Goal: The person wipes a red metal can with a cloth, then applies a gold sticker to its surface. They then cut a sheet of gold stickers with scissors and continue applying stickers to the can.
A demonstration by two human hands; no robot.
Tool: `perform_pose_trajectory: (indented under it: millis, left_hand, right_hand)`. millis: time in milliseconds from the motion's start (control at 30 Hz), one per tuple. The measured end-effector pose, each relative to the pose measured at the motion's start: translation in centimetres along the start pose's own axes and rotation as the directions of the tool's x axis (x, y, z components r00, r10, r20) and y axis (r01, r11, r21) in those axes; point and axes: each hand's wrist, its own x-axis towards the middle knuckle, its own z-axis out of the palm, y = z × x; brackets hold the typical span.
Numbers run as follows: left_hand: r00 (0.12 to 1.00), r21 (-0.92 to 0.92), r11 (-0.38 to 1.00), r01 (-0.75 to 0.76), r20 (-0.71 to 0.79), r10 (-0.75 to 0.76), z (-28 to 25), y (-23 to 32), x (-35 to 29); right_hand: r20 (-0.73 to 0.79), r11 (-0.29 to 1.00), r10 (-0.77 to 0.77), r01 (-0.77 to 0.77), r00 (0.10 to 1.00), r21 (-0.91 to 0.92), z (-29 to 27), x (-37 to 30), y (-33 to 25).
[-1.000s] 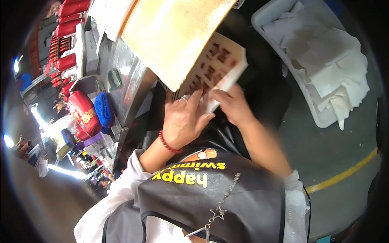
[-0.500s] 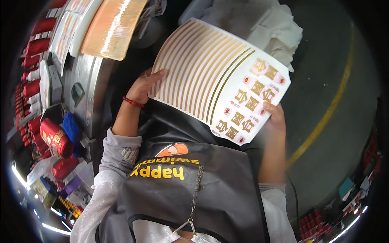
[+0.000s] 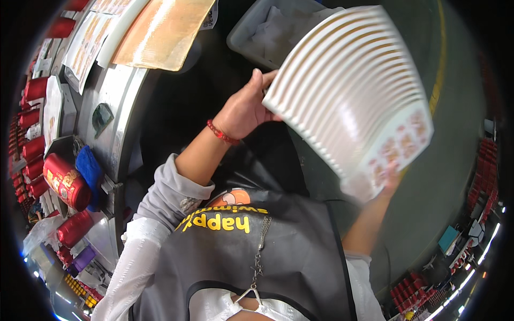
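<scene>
A white printed sheet (image 3: 342, 101), bowed and blurred by motion, is held up between my hands. Curved gold stripes run across most of it, with gold and red emblems along its right end. My left hand (image 3: 241, 109), a red bead bracelet on its wrist, is at the sheet's left corner. Its thumb points up, clear of the sheet, while its fingertips pass partly out of sight behind the edge. At the lower right, my right hand (image 3: 390, 179) grips the emblem end; its fingers are smeared.
To the left runs a metal table edge (image 3: 126, 101) bearing a shiny orange-gold sheet (image 3: 160, 35), printed papers (image 3: 88, 48) and a small dark green piece (image 3: 101, 119). A red cylindrical container (image 3: 67, 182) stands beside a blue cloth (image 3: 90, 174). Beyond the sheet, a bin (image 3: 251, 40) holds white material.
The sheet has swung up and to the right, now bowed. My left hand has moved right with its corner and its thumb has come off the surface. My right hand has shifted right and down.
</scene>
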Motion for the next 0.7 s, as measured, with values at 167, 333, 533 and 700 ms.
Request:
perform_pose_trajectory:
  millis: [167, 333, 533, 700]
  left_hand:
    - [1.0, 0.073, 0.997, 0.008, -0.03, -0.006, -4.0, -0.3, -1.7]
    - [0.983, 0.073, 0.996, 0.06, -0.177, -0.046, -7.0, -2.9, -5.6]
    - [0.953, 0.146, 0.984, 0.102, -0.298, -0.055, -8.2, -2.8, -7.7]
    - [0.946, 0.087, 0.99, 0.107, -0.315, -0.075, -8.6, -3.3, -6.4]
  right_hand:
    - [0.846, 0.696, -0.128, -0.56, 0.518, 0.448, 3.0, 10.2, -13.1]
    - [0.224, 0.79, -0.043, -0.104, 0.974, 0.604, 2.8, 10.0, -2.3]
    - [-0.447, 0.92, 0.352, -0.393, 0.822, 0.002, -1.6, -1.5, 16.2]
    - [-0.343, 0.984, 0.169, -0.14, 0.924, 0.108, -1.4, -0.7, 2.1]
